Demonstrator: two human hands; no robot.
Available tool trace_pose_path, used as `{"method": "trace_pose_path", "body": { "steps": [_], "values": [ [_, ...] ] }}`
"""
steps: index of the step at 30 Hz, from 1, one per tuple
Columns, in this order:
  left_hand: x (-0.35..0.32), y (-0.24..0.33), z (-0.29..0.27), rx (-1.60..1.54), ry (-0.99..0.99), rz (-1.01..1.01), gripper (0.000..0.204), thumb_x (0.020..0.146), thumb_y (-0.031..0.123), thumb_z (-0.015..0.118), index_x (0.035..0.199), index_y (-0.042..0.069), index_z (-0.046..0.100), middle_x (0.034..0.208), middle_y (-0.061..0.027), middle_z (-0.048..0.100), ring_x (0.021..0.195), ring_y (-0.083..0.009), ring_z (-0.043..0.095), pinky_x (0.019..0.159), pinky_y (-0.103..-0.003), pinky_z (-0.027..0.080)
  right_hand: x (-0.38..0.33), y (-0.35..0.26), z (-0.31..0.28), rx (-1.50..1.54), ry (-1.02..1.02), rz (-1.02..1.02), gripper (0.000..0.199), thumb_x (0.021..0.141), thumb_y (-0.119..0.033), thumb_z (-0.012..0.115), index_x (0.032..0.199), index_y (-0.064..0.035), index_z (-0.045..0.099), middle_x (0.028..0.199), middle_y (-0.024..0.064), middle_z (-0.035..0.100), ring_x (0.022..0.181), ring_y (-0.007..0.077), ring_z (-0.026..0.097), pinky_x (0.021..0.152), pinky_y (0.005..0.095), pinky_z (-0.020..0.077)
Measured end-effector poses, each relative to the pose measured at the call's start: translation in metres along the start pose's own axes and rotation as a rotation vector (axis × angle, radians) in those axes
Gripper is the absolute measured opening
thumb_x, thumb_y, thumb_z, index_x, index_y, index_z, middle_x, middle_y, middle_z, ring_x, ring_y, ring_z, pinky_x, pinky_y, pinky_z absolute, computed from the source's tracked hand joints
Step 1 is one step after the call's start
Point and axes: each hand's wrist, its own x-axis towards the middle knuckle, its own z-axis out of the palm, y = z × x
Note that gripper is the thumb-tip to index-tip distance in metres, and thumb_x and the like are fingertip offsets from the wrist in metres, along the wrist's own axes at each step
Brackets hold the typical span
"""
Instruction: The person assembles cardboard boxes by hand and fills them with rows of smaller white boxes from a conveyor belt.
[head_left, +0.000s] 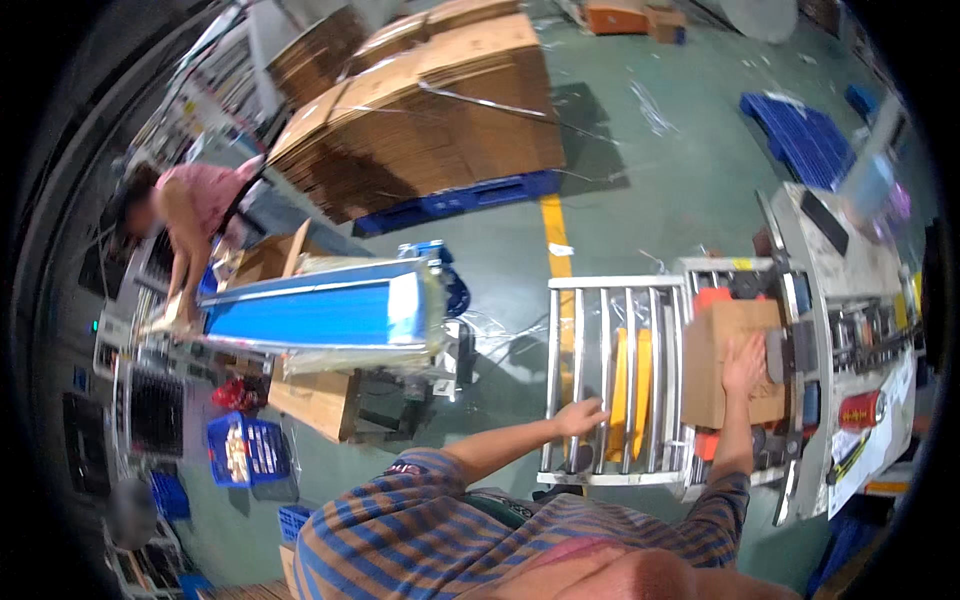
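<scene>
A brown cardboard box point(705, 365) sits in the strapping or sealing section at the right end of a short roller conveyor point(613, 464). My right hand point(743, 368) lies on top of the box with its fingers spread flat and holds nothing. Orange-red parts point(708, 298) show at the box's edges. My left hand point(582, 417) hovers over or rests on the metal rollers, left of the box; I cannot tell whether it touches them. Its fingers are loosely bent, with nothing visible in them. Yellow strips point(628, 390) show between the rollers.
Right of the box stands a machine table point(812, 240) with a dark phone-like object point(825, 222) and a red can point(862, 409). A blue belt conveyor point(310, 310) is at left, where another person point(205, 200) bends over. Flattened cardboard point(440, 130) is stacked on a blue pallet point(455, 203).
</scene>
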Motion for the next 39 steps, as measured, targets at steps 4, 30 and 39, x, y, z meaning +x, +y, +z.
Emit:
{"method": "trace_pose_path", "body": {
  "steps": [4,30,39],
  "values": [
    [-0.132,-0.147,-0.012,0.132,0.144,-0.349,0.068,0.084,0.060,0.046,0.120,0.004,0.056,0.109,-0.0186,0.063,0.107,-0.0335,0.057,0.089,-0.041,0.045,-0.063,-0.077,-0.021,-0.159,-0.144,-0.195,0.073,0.088,-0.048,0.049,0.140,0.0001,0.032,0.147,0.0198,0.028,0.136,0.0333,0.025,0.111,0.0464,0.0191],
    [-0.682,-0.420,0.224,-0.974,1.104,-1.232,0.068,0.081,0.055,0.054,0.115,-0.004,0.059,0.120,-0.0249,0.056,0.114,-0.0353,0.053,0.097,-0.040,0.041,-0.668,-0.625,0.107,-0.328,-1.400,-0.785,0.030,0.089,-0.037,0.056,0.080,-0.0083,0.056,0.059,0.0051,0.049,0.044,0.0188,0.044,0.040,0.0352,0.0331],
    [-0.825,-0.477,0.154,-1.121,1.421,-1.451,0.070,0.081,0.051,0.057,0.128,0.000,0.048,0.125,-0.0223,0.053,0.117,-0.0349,0.050,0.099,-0.041,0.040,-0.836,-0.808,0.130,-0.111,-1.619,-1.161,0.032,0.088,-0.031,0.059,0.075,-0.0025,0.054,0.050,0.0074,0.049,0.036,0.0181,0.042,0.034,0.0320,0.0324]
  ]
}}
